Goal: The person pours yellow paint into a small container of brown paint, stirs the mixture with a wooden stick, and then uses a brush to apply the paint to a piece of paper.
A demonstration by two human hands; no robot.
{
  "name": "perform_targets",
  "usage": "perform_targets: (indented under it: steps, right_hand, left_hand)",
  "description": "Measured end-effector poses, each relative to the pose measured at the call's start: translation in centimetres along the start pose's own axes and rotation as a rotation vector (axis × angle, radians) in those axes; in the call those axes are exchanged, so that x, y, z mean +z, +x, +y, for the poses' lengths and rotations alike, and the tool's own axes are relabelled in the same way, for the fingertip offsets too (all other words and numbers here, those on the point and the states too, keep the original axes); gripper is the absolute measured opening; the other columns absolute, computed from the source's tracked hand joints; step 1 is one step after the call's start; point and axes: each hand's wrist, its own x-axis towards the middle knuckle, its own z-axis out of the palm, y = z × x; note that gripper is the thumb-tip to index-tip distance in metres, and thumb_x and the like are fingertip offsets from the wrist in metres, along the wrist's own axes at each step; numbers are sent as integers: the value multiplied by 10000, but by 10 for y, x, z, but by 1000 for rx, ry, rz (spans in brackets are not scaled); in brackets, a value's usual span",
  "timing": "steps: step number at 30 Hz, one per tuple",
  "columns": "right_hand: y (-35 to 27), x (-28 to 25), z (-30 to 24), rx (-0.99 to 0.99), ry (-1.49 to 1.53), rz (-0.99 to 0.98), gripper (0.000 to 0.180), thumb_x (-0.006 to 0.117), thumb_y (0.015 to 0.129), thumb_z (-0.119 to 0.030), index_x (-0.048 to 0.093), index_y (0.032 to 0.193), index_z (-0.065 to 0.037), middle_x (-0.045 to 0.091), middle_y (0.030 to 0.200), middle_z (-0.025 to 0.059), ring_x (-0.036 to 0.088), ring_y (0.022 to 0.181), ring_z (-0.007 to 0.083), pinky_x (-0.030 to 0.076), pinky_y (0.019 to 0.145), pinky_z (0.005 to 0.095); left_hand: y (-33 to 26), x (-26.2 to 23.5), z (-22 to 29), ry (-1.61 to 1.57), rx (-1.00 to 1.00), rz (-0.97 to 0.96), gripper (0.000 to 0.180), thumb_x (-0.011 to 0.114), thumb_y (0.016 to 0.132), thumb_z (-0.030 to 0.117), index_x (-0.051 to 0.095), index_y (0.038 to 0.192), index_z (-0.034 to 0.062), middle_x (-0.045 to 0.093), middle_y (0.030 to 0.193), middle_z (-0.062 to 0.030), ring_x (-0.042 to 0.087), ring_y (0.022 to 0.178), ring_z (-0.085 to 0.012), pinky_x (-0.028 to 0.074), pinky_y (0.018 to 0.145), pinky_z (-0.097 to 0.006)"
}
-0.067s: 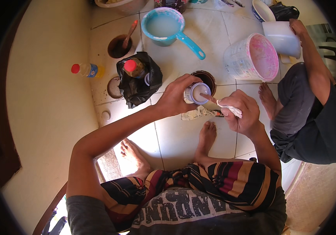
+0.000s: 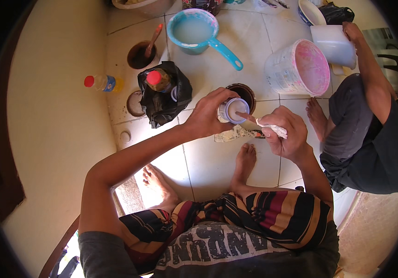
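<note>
Teal dipper [image 2: 195, 47], pink-stained bucket [image 2: 280, 72], red-capped bottle [image 2: 156, 78] in black bag [image 2: 162, 109], tiled floor [image 2: 210, 162]

From my remote seat I see the wearer in a short-sleeved charcoal shirt [image 2: 259, 263], with a worn-looking pale block print [image 2: 222, 242] across its front. The loose bottoms [image 2: 282, 213] run in black, tan and maroon stripes. I find forearms [image 2: 148, 149], fingers [image 2: 220, 95] and feet [image 2: 244, 169] bare.

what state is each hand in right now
Left hand: closed around a small lilac-rimmed jar.
Right hand: closed, holding a thin brown stick.
</note>
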Motion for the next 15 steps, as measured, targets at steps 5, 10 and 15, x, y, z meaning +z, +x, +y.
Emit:
perform_targets:
  steps: [5, 10, 15]
  right_hand:
    - [1, 0, 2, -32, -58, 21, 283, 736, 823, -76, 576, 1054, -50, 632, 837, 88, 612, 664, 277, 495, 554, 361]
    - [-2, -1, -1, -14, -54, -3, 299, 746, 819, -88, 578, 1063, -50, 639, 843, 93, 620, 678, 277, 500, 559, 359]
    - [1, 2, 0, -31, -26, 21, 298, 745, 821, -94, 578, 1064, -48, 633, 830, 91, 623, 680, 275, 499, 556, 358]
  left_hand:
    - [0, 2, 1, -1, 9, -2, 641, 847, 646, 62, 573, 1226, 57, 607, 1182, -124, 618, 1111, -293, 504, 945, -390]
    - [0, 3, 1, 13, 11, -2, 639, 848, 644, 64, 573, 1221, 58, 608, 1172, -123, 618, 1106, -295, 504, 943, -387]
    - [0, 4, 2, -1, 18, 0, 632, 844, 651, 71, 573, 1222, 59, 611, 1163, -123, 621, 1097, -292, 505, 929, -387]
